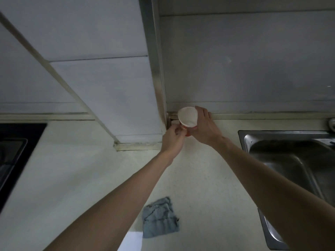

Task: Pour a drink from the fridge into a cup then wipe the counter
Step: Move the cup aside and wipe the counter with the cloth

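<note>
A paper cup (187,117), white inside and red outside, is held at the back of the pale counter (199,178), close to the wall corner. My right hand (204,127) wraps around its right side. My left hand (172,140) grips its lower left side with the fingertips. The cup tilts a little toward me and looks empty. A crumpled blue-grey cloth (160,217) lies on the counter near the front edge, between my two forearms. No drink container is in view.
A steel sink (282,160) is set into the counter at the right. A black hob (16,153) sits at the left edge. A white boxed-in wall column (108,84) juts out over the counter behind the cup's left.
</note>
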